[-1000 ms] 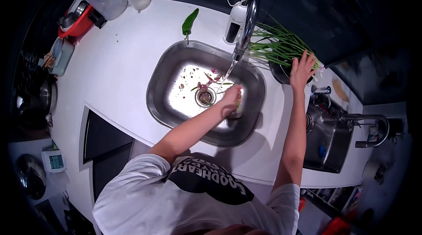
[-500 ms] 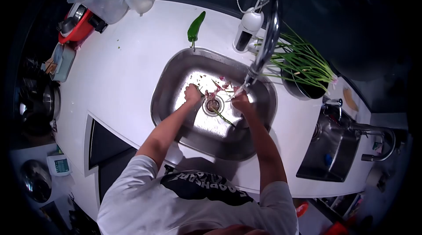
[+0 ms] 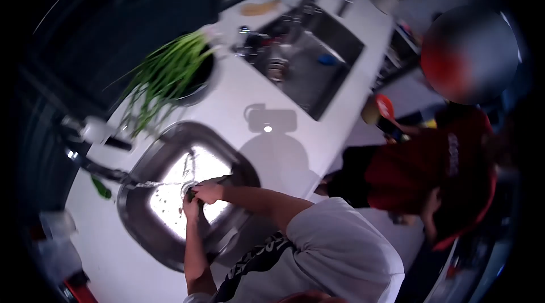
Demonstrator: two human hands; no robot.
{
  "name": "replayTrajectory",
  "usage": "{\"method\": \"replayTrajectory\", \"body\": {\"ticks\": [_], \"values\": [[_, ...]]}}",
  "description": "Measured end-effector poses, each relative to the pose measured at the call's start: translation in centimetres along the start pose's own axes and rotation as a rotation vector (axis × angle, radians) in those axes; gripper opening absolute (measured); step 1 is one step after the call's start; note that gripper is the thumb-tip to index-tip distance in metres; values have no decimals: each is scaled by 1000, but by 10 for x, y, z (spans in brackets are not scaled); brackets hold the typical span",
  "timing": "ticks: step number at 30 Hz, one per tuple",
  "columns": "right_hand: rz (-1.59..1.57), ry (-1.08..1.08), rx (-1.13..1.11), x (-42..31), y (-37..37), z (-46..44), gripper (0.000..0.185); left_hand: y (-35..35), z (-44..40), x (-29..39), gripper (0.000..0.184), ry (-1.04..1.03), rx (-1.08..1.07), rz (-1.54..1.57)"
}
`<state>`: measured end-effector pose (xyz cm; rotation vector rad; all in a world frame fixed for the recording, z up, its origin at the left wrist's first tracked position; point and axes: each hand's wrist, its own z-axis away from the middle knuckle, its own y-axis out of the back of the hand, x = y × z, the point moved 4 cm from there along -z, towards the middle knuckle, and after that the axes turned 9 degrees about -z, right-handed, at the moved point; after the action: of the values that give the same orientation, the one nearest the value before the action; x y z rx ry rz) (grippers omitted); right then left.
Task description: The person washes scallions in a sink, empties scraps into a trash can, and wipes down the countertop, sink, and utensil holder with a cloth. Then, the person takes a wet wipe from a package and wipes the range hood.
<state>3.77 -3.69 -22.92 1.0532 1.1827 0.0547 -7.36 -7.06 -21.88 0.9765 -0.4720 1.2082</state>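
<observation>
The left forearm (image 3: 195, 252) and right forearm (image 3: 258, 201) extended over the near side of the sink (image 3: 136, 213). The left hand (image 3: 191, 210) and right hand (image 3: 209, 192) were positioned close together near the sink's middle; blur obscured the closure of both.

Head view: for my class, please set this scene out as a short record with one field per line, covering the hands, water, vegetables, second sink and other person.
Left hand: inside the nearer sink
Right hand: in the same sink, close beside the left
Held: too blurred to tell
Water: running from the tap
Spring onions: lying over a dark bowl
Green pepper: on the counter
Second sink: holds a blue item
Other person: wearing a red top
</observation>
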Motion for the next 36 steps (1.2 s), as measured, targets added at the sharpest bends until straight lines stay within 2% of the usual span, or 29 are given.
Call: {"method": "replayTrajectory", "body": {"ticks": [1, 2, 3, 4, 8, 10, 16, 18, 19, 21, 24, 25, 26, 27, 30, 33, 36], "values": [[27, -204, -152, -3, 4, 4, 17, -2, -2, -10, 39, -15, -50, 30], [53, -401, -303, -4, 23, 15, 17, -7, 14, 22, 40, -42, -116, -82], [31, -453, -249, -11, 43, 24, 18, -15, -39, -54, 42, -145, -24, -75], [-4, -451, -292, -9, 38, 26, 19, -2, -2, -4, 43, -67, -18, -355], [-15, -608, -273, -10, 59, 51, 18, -3, 15, 15, 42, -13, -6, -373], [-3, -628, -311, -7, 62, 58, 18, -3, 7, 6, 42, -18, -9, -328], [-35, -665, -227, -2, 57, 78, 19, -3, -22, -23, 42, -49, -33, -151], [-55, -669, -173, -4, 54, 83, 21, 1, -30, -35, 45, 5, -14, -231], [-70, -690, -228, -9, 56, 86, 23, 2, -9, -13, 45, -79, 44, -226], [-101, -679, -271, -10, 59, 85, 27, 2, -25, -36, 43, 2, 33, -65], [-98, -592, -271, 30, 22, 85, 33, 8, 1, -13, 41, -40, 155, 35], [-90, -592, -293, 25, 26, 85, 35, 11, 2, -12, 40, 2, 164, -39], [-80, -591, -314, 21, 31, 87, 37, 13, 19, 8, 40, -34, 215, 35], [-73, -576, -345, 16, 37, 88, 38, 11, 7, -10, 40, 12, 160, 111], [-43, -544, -395, 0, 53, 86, 39, 22, 47, 30, 38, 81, 216, 116], [-117, -597, -388, 7, 44, 87, 38, 23, 39, -8, 38, 50, 293, 67], [-5, -468, -463, 9, 39, 83, 38, 26, 59, -11, 32, 134, 311, 23]]}}
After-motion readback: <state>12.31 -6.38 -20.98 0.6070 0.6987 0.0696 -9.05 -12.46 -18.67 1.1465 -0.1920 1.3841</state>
